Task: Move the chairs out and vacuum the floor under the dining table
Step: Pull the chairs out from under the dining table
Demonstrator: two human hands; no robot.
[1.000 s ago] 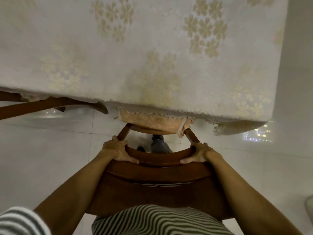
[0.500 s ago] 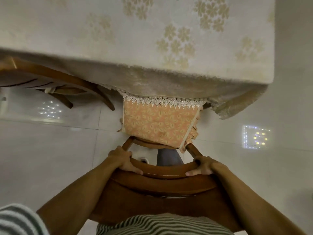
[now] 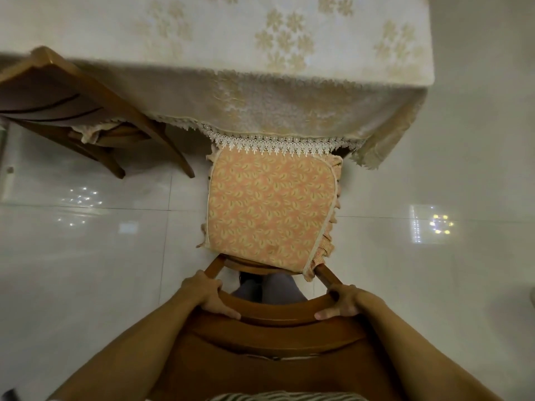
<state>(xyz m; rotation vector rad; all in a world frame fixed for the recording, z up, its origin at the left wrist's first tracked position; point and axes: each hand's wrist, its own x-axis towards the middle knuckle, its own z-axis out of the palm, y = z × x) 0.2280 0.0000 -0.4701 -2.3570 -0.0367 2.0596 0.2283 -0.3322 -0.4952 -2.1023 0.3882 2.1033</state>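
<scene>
The top rail of the chair is gripped at both ends, nearest the body: the left hand and the right hand are each curled over it, neither nearer than the other. From the hands the seat runs straight ahead toward the bench, with only the far edge of the cushion under the lace hem. A second chair is tucked in at the left. Against the earlier frames, far more cushion is uncovered, so the chair has been drawn back.
</scene>
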